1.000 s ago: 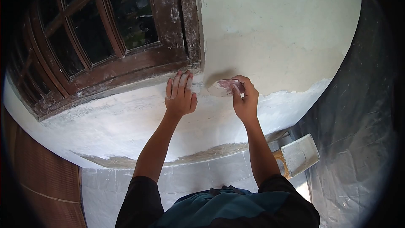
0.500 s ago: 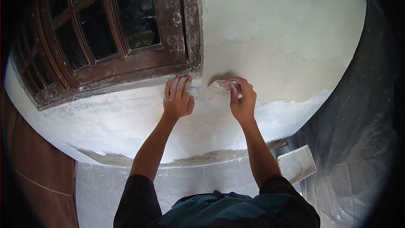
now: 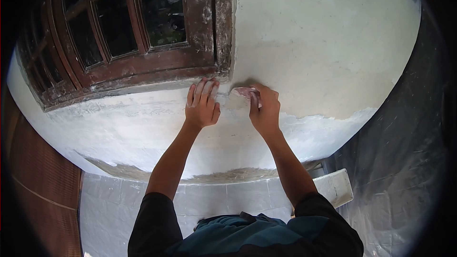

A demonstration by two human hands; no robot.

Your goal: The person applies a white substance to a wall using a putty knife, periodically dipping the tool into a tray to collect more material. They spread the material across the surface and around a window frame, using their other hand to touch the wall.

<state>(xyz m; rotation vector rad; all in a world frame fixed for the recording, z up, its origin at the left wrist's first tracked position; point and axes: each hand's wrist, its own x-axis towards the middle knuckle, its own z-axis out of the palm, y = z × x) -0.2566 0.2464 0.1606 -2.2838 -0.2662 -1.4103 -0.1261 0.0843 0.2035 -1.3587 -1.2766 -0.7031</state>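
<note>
My left hand [image 3: 203, 103] lies against the wall just under the lower right corner of the window frame [image 3: 143, 78]. Its fingers are stretched out and dusted white. To the right of that corner, my right hand [image 3: 266, 109] pinches a folded, reddish piece of sandpaper [image 3: 245, 92] coated in white dust. The sandpaper rests against the painted wall [image 3: 304, 66], partly hidden by the fingers. Around both hands, the wall shows pale cream paint above and whiter patches below.
A worn white tray [image 3: 337, 188] stands on the floor at the lower right. Clear plastic sheeting [image 3: 385, 200] hangs or lies beyond it. Grey floor tiles [image 3: 204, 200] run along the wall's base, and a brown woven panel [image 3: 43, 176] stands at the left.
My right hand and the sandpaper have moved left along the wall, closer to the window corner and my left hand. The left hand stays nearly in place; the view has shifted slightly.
</note>
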